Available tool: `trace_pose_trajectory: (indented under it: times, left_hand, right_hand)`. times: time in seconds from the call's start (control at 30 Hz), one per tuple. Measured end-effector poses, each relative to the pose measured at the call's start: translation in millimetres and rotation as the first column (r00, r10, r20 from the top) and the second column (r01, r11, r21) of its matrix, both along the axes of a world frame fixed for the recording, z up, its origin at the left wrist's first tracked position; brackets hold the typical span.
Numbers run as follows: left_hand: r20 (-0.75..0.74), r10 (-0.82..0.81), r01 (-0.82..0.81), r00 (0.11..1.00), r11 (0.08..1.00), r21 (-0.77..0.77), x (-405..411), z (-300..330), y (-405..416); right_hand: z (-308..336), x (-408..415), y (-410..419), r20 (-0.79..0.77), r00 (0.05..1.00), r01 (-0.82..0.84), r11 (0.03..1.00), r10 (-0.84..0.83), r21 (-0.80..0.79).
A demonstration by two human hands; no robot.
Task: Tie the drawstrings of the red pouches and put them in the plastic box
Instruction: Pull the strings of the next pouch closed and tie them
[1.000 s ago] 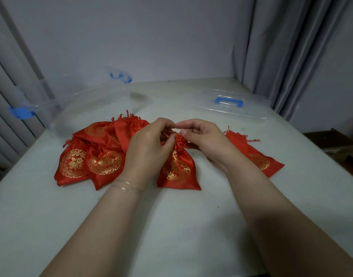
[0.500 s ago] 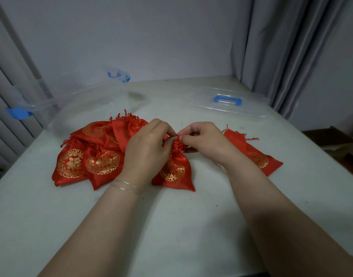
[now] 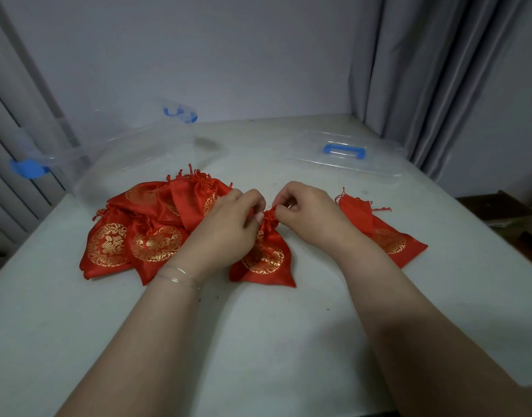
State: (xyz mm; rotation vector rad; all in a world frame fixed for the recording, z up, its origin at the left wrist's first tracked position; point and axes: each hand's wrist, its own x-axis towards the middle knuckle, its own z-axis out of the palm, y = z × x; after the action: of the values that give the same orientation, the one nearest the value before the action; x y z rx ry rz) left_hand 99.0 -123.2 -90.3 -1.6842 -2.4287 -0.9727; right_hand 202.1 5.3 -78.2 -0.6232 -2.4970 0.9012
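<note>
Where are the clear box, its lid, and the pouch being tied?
box (image 3: 87, 164), head view, near wall
lid (image 3: 344, 152), head view, blue handle
pouch (image 3: 266, 260), head view, gold emblem on its body

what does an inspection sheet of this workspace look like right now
surface: pale white table, faint specks.
job's things: red satin pouch with gold emblem at centre, neck gathered; pile of red pouches at left; single red pouch at right; clear plastic box with blue latches back left, no pouches seen inside; clear lid with blue handle back right.
clutter: nothing seen.
grippers: left hand and right hand each in a pinching grip at the centre pouch's neck.
cables: nothing seen.
surroundings: grey curtains, plain wall.
</note>
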Motion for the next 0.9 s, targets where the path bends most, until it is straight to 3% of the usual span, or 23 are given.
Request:
trace_pose_trajectory:
  times: [0.1,0.3,0.43,0.5,0.57,0.67,0.77,0.9]
  left_hand:
    - [0.098,-0.018,0.018,0.995,1.0,-0.002,1.7,1.3,-0.8]
    - [0.072,0.037,-0.035,0.997,0.999,-0.039,-0.1,-0.6,-2.7]
    - [0.108,0.189,-0.201,0.976,0.972,0.118,-3.3,4.0,-4.0]
    - [0.114,0.344,-0.36,0.932,0.912,0.194,-8.9,7.1,-7.3]
    - [0.107,0.487,-0.498,0.867,0.837,0.228,-15.8,8.2,-12.9]
    - [0.087,0.603,-0.608,0.793,0.772,0.187,-24.7,5.0,-19.7]
    - [0.114,0.605,-0.615,0.788,0.767,0.184,-25.8,2.9,-19.1]
    - [0.113,0.421,-0.429,0.9,0.81,0.401,-13.2,10.1,-13.4]
  right_hand:
    - [-2.8,-1.5,-0.5,-0.027,1.0,-0.011,1.0,0.011,-0.007]
    - [-4.4,-2.6,1.3,-0.142,0.987,-0.086,0.989,0.069,-0.117]
    - [-3.5,2.3,13.6,-0.16,0.972,0.171,0.985,-0.172,-0.017]
    - [-4.1,6.5,25.1,-0.085,0.948,0.313,0.947,-0.306,0.075]
    - [-5.8,10.3,35.2,0.083,0.905,0.398,0.899,-0.418,0.186]
    - [-8.6,13.0,42.2,0.287,0.816,0.445,0.863,-0.501,0.24]
    - [-13.6,12.0,46.6,0.382,0.772,0.455,0.861,-0.508,0.226]
    - [-17.5,11.7,50.8,0.374,0.776,0.481,0.86,-0.508,0.171]
